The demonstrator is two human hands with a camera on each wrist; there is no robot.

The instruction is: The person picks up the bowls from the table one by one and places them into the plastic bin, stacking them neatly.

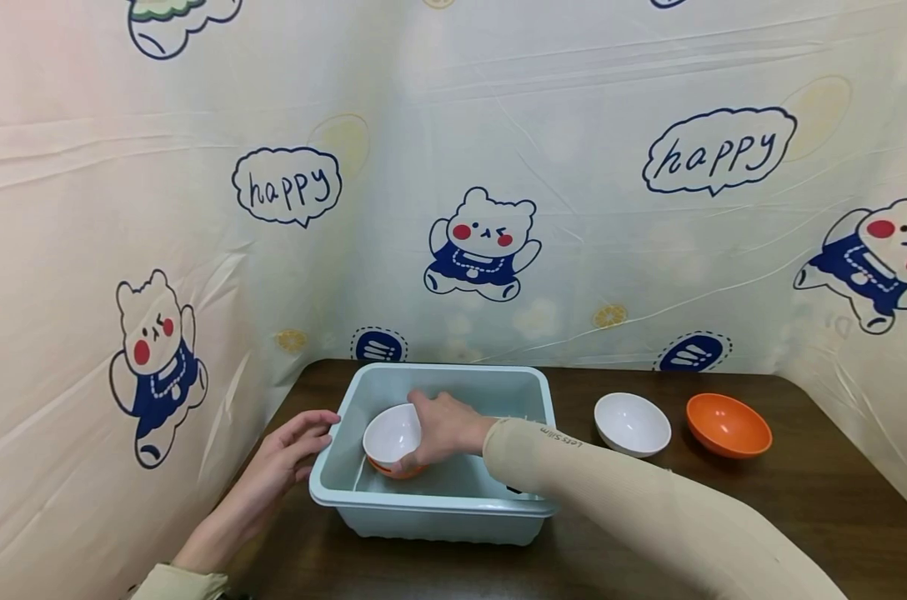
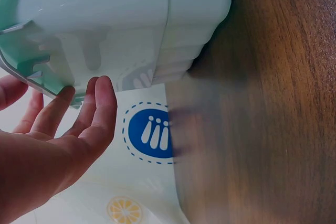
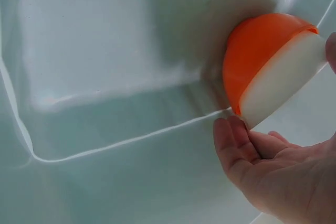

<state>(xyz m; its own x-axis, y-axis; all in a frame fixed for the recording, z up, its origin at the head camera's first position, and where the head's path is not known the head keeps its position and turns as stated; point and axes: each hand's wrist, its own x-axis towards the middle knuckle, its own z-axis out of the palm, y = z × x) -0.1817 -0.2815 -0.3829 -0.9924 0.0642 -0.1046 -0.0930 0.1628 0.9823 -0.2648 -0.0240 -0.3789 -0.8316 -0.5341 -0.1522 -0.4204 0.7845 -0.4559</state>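
Observation:
Inside a pale blue-green plastic basin [image 1: 438, 504], my right hand [image 1: 444, 427] holds a white bowl [image 1: 390, 435] by opposite sides of its rim. The white bowl sits tilted in an orange bowl [image 3: 262, 56], most of which it covers in the head view. In the right wrist view the fingertips reach the edge where the two bowls meet. My left hand [image 1: 292, 450] is at the basin's left side, its fingertips touching the outside of the rim. The left wrist view shows those fingers [image 2: 102, 103] loosely bent against the basin.
Right of the basin, a second white bowl [image 1: 632, 425] and a second orange bowl [image 1: 729, 426] stand side by side on the dark wooden table [image 1: 814, 492]. A printed cloth [image 1: 573, 250] hangs behind the table and along both sides.

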